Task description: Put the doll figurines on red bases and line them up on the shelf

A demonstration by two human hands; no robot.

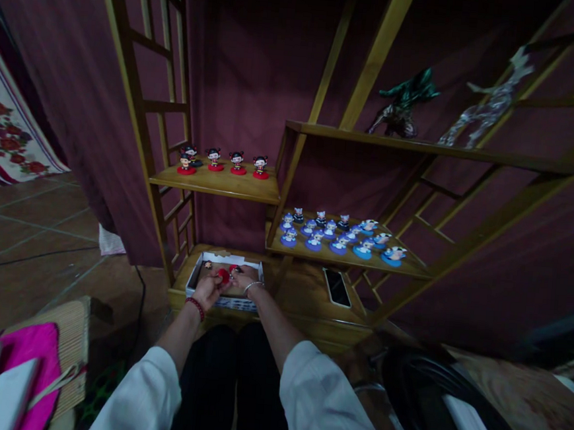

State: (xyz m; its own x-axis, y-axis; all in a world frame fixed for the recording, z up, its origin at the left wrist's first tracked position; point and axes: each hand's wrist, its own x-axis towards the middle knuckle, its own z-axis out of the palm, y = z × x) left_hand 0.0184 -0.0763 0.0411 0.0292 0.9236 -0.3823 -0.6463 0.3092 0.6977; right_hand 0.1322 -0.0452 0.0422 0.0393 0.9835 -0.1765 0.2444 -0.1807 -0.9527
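Over an open shallow cardboard box [193,279] on the lowest shelf, both my hands are close together. My left hand [207,291], with a red bead bracelet, pinches a red round base [223,275]. From the other side, my right hand [243,278], wearing a pale bracelet, has its fingers closed on a small red-and-black figurine [234,268], partly covered by the fingers. Another small figurine [208,264] lies in the box's back left corner. On the shelf above, several figurines [237,163] with black hair stand on mostly red bases.
Several blue and purple figurines [315,240] fill the middle right shelf. Below it lies a phone [337,288]. Two animal statues, one green-brown [403,105] and one silvery [489,106], stand on the top shelf. A wooden upright [140,124] borders the left side.
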